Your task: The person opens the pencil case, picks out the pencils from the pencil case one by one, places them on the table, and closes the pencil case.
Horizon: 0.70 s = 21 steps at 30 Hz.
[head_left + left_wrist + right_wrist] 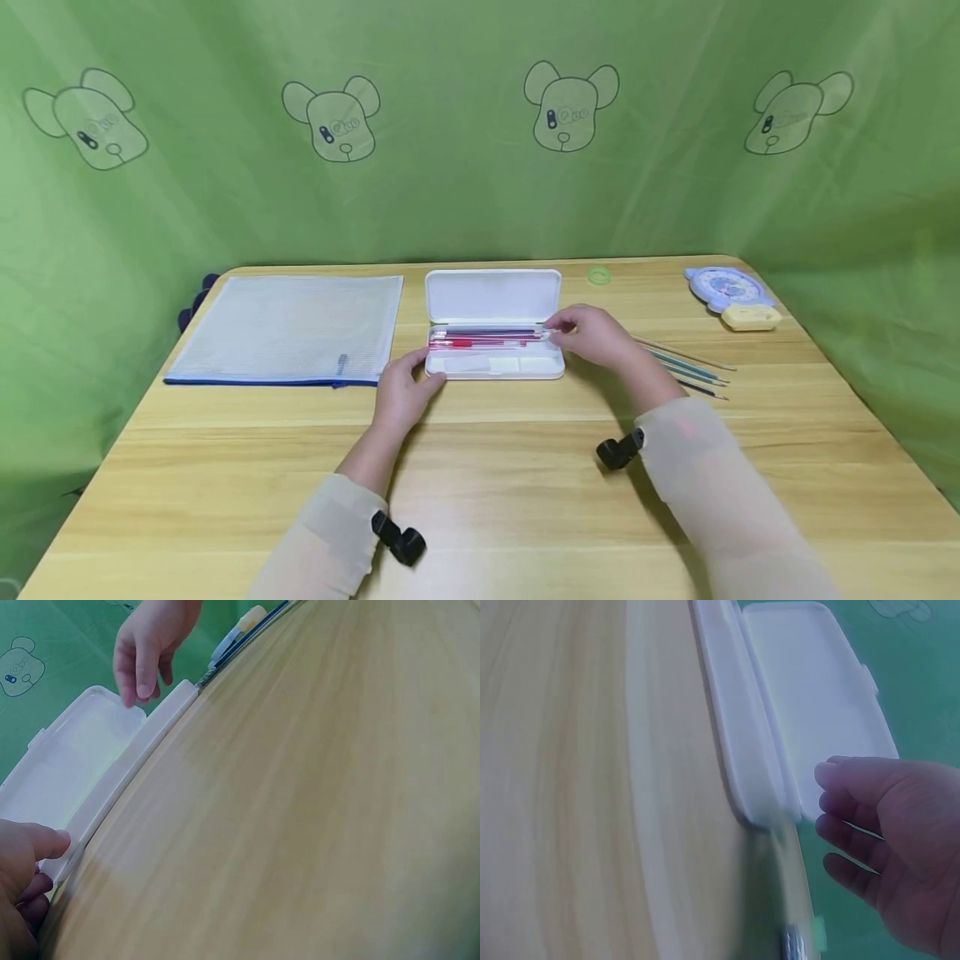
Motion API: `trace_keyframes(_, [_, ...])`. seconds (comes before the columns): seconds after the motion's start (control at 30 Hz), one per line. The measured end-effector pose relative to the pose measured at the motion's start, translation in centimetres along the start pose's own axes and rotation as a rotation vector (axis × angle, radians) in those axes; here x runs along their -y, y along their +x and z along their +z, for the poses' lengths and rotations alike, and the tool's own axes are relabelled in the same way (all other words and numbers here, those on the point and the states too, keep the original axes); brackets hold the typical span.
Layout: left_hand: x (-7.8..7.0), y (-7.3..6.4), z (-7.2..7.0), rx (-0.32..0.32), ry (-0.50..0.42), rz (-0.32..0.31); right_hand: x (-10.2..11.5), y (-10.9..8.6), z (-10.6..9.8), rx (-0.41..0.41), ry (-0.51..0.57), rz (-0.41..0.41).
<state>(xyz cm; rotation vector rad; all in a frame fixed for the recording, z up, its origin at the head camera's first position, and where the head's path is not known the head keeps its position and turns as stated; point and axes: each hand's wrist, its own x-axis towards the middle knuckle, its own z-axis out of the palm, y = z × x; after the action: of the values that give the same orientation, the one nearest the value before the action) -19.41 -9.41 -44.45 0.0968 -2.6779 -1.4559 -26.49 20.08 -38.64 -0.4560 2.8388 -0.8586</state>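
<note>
A white pencil case [495,373] lies with its lid [493,297] raised at the back. Inside its tray are several pencils [487,332] and a red pen [461,343], with pale small pieces in front of them. My left hand [402,393] grips the left end of the case, thumb at the front corner; the left wrist view shows that thumb [52,844] on the rim. Over the right end, beside the pencils' tips, is my right hand [596,335]. Its fingers are loosely bent, and in the right wrist view nothing shows between them.
Several loose pencils [693,371] lie right of the case, partly behind my right forearm. A mesh zip pouch [285,329] lies at left. A green ring [598,276], a blue clock-like toy [727,286] and a yellow block [750,317] are further back. Green curtain [465,208] hangs behind the table.
</note>
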Motion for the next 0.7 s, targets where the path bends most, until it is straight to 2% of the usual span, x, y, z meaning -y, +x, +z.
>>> trace_keyframes(0.2, [0.0,-0.1,0.0,-0.007,0.004,0.004,1.3,1.2,1.0,0.039,-0.020,-0.010])
trace_keyframes(0.47, [0.0,0.0,0.1,-0.006,0.006,-0.003,1.8,2.5,1.8,0.119,-0.135,0.007])
trace_keyframes(0.7, [0.1,0.1,0.1,-0.004,-0.001,-0.004,2.2,2.8,2.0,0.132,-0.215,-0.006])
